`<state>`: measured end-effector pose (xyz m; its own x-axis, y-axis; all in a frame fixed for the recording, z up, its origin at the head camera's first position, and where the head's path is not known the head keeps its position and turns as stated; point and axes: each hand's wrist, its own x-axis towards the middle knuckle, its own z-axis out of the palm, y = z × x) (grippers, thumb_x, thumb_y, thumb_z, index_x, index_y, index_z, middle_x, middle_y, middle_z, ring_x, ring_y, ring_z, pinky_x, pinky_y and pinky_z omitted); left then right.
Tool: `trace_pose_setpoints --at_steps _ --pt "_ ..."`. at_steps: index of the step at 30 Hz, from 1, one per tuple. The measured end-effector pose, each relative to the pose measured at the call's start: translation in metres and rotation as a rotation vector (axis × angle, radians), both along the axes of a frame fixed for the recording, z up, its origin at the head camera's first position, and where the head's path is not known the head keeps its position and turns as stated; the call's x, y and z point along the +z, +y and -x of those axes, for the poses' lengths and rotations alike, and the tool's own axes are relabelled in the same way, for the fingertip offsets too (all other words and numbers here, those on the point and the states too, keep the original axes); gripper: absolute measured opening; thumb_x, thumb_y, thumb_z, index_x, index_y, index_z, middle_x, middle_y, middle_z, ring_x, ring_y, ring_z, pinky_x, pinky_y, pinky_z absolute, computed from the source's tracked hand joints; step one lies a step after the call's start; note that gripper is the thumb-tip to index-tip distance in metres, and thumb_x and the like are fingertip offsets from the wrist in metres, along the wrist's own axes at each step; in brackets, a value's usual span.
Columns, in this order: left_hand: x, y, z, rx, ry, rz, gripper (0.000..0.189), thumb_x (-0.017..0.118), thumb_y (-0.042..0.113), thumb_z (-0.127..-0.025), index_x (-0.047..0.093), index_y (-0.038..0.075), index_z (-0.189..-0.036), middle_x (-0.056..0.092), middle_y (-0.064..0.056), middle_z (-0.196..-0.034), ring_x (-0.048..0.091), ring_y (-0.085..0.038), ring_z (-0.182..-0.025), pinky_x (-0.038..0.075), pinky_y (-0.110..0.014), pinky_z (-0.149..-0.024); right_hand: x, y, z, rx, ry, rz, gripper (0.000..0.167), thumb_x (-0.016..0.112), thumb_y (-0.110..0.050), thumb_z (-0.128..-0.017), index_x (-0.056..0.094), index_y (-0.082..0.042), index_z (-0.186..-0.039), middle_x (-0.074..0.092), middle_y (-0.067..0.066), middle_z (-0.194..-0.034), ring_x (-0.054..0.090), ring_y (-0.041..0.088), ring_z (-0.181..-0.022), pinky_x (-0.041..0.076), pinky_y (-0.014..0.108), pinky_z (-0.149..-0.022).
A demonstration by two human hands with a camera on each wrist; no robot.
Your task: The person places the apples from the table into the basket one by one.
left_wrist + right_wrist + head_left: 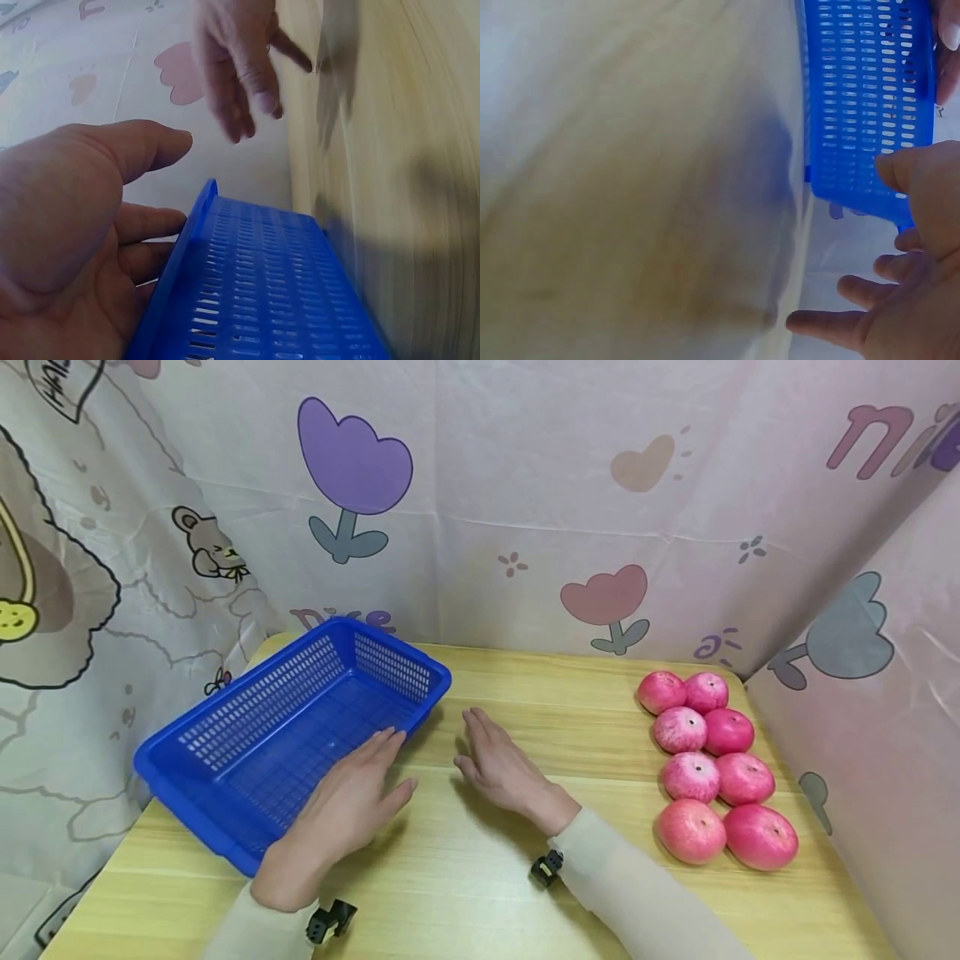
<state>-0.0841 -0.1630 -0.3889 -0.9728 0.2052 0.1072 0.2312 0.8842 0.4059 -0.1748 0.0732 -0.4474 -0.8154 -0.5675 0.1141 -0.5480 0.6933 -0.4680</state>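
A blue plastic basket [322,727] with slotted walls stands on the left of the wooden table, set at a slant. My left hand [348,797] lies over its near right rim, fingers fairly straight and pointing away, thumb spread to the outside. Seen from the left wrist, the fingers [146,225] pass behind the basket wall [262,277] right at the rim. To the right of the basket my right hand [506,768] hovers above the table with relaxed fingers and nothing in them. In the right wrist view its fingers [866,292] are spread apart.
Several pink-red, apple-like fruits [692,777] sit in two columns at the table's right side. Behind the wooden table [465,877] hangs a printed cloth [487,460], with more cloth along both sides. A small black device [330,922] is strapped to each wrist.
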Motion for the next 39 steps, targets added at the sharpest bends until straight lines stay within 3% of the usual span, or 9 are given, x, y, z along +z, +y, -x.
trace_pose_setpoints --at_steps 3,8,12,19,28,39 --pt "-0.002 0.005 0.000 -0.032 0.022 0.009 0.069 0.069 0.033 -0.102 0.046 0.000 -0.158 0.043 -0.022 -0.164 0.042 -0.043 -0.151 0.037 -0.064 -0.120 0.005 0.000 0.003 -0.006 0.084 0.013 0.077 0.061 -0.031 -0.108 0.021 0.000 -0.167 0.023 0.024 -0.173 0.030 0.039 -0.158 0.028 0.050 -0.128" --pt "-0.002 0.011 -0.001 -0.090 0.028 0.020 0.070 0.070 0.035 -0.102 0.046 0.002 -0.158 0.042 -0.020 -0.165 0.043 -0.040 -0.152 0.038 -0.061 -0.121 0.014 -0.001 0.007 0.011 0.308 -0.040 0.082 0.070 -0.021 -0.101 0.025 0.002 -0.165 0.028 0.022 -0.172 0.027 0.038 -0.160 0.026 0.054 -0.129" --pt "-0.002 0.014 0.000 -0.153 0.007 0.047 0.072 0.069 0.040 -0.102 0.044 0.004 -0.160 0.039 -0.016 -0.167 0.039 -0.036 -0.155 0.036 -0.057 -0.124 0.021 -0.003 0.009 0.031 0.389 -0.126 0.085 0.074 -0.018 -0.096 0.028 -0.001 -0.165 0.030 0.018 -0.172 0.023 0.034 -0.162 0.022 0.058 -0.130" --pt "-0.001 0.016 0.000 -0.230 -0.008 0.078 0.074 0.068 0.044 -0.102 0.043 0.009 -0.162 0.036 -0.010 -0.170 0.035 -0.032 -0.157 0.034 -0.055 -0.125 0.025 -0.003 0.008 0.040 0.398 -0.256 0.083 0.075 -0.022 -0.096 0.032 -0.003 -0.165 0.034 0.014 -0.171 0.024 0.034 -0.162 0.020 0.065 -0.128" --pt "-0.002 0.016 -0.002 -0.232 0.050 0.126 0.068 0.069 0.038 -0.102 0.047 0.006 -0.158 0.042 -0.013 -0.167 0.038 -0.032 -0.156 0.035 -0.054 -0.125 0.025 0.006 0.005 -0.003 0.385 -0.313 0.077 0.071 -0.021 -0.098 0.035 -0.006 -0.164 0.036 0.011 -0.171 0.026 0.029 -0.162 0.018 0.072 -0.125" --pt "-0.003 0.013 -0.007 -0.206 0.073 0.168 0.066 0.056 0.044 -0.109 0.043 0.006 -0.161 0.039 -0.017 -0.168 0.033 -0.035 -0.158 0.029 -0.060 -0.126 0.028 0.017 0.003 -0.011 0.386 -0.314 0.077 0.076 -0.022 -0.095 0.040 -0.007 -0.162 0.043 0.010 -0.167 0.033 0.029 -0.159 0.019 0.073 -0.124"
